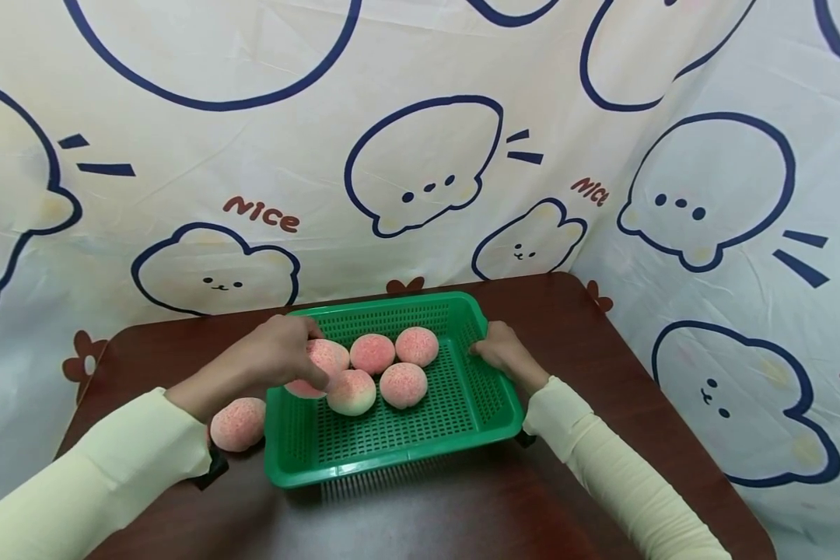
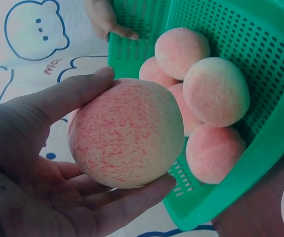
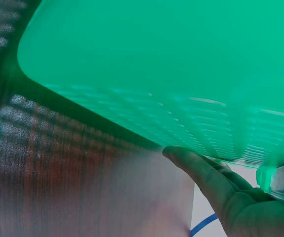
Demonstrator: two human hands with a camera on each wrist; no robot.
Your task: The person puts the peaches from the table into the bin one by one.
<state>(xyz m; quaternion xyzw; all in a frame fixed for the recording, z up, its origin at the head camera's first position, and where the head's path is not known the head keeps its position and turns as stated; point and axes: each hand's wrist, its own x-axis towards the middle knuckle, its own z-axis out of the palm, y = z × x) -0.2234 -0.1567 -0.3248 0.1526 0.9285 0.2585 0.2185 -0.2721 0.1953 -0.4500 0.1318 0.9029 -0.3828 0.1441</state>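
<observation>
My left hand (image 1: 280, 350) holds a pink and cream peach (image 2: 127, 133) over the left part of a green plastic basket (image 1: 420, 453), thumb on one side and fingers beneath. Several more peaches (image 1: 403, 385) lie grouped in the basket's left and middle, close by the held one. With the thumb over the inside of the rim, my right hand (image 1: 502, 351) grips the basket's right side. The right wrist view shows fingers (image 3: 196, 170) against the outer slatted wall. The basket tilts, its near edge raised above the table.
Another peach (image 1: 238, 424) lies on the dark brown table (image 1: 434, 513), left of the basket, beneath my left forearm. Behind and to the right hangs a white cloth (image 1: 322, 171) with cartoon drawings, along the table's edges.
</observation>
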